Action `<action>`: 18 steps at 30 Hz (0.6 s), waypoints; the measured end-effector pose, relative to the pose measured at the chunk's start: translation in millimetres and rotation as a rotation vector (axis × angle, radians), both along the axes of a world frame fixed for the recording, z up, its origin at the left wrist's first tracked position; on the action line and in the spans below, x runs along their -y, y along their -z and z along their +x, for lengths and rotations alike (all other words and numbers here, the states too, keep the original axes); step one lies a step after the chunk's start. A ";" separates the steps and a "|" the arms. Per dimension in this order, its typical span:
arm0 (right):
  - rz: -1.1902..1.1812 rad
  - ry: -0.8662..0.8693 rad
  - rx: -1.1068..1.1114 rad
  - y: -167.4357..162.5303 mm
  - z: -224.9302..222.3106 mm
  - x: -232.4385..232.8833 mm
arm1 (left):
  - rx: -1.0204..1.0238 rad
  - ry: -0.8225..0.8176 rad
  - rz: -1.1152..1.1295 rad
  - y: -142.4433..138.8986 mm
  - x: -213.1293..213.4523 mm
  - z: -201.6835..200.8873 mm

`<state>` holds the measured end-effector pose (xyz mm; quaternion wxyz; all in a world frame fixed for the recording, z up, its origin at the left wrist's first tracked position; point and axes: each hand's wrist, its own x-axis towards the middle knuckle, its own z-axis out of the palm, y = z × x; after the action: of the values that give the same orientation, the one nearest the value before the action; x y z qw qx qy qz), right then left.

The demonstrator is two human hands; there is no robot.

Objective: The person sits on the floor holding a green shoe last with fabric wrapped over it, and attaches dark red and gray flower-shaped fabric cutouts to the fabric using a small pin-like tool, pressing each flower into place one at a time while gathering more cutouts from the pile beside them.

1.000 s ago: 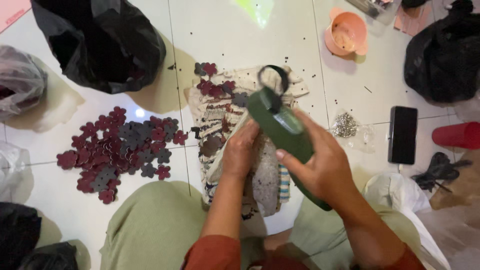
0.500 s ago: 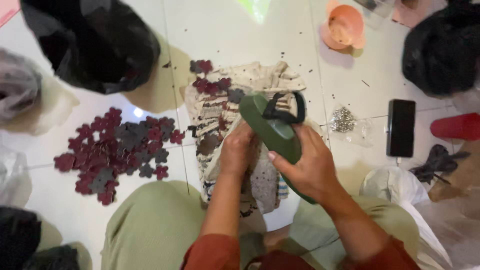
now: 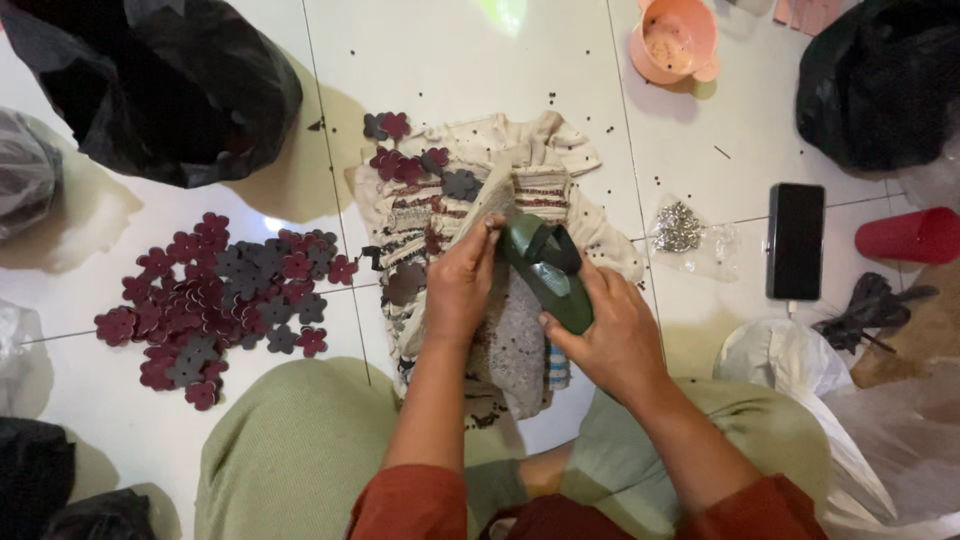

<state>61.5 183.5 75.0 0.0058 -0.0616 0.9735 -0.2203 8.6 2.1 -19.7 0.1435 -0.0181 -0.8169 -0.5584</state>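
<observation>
Right hand: the right hand (image 3: 615,335) is wrapped around a dark green punch tool (image 3: 548,275), centre of frame.
Left hand: the left hand (image 3: 462,282) has its fingers curled, pinching something small at the tool's tip (too hidden to name).
Doing it well: I'd judge a firm pinch and the tool pressed square over the folded cloth (image 3: 500,190).
Surface: white tiled floor (image 3: 480,70), speckled with dark bits.
Room: maroon and grey flower cutouts (image 3: 215,295) centre left; black bag (image 3: 170,80) upper left; pink tub (image 3: 675,42) top right; phone (image 3: 796,240) right.
</observation>
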 end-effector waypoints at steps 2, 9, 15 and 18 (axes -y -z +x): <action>0.007 0.046 0.084 1.5 -0.6 -0.7 | 0.084 -0.014 0.098 1.1 2.1 -3.2; -0.099 0.035 0.080 19.4 0.7 -9.7 | 0.104 -0.275 0.177 -15.4 12.4 -2.0; -0.227 0.139 0.047 48.3 -4.8 -27.2 | 0.002 -0.150 -0.545 -37.2 13.4 2.7; -0.332 0.246 0.153 50.0 -13.8 -28.4 | -0.005 -0.126 -0.611 -39.0 13.8 1.5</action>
<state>47.8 211.9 25.0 0.0425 0.0742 0.9207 -0.3807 10.1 -11.7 19.3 0.1679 -0.0110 -0.9460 -0.2771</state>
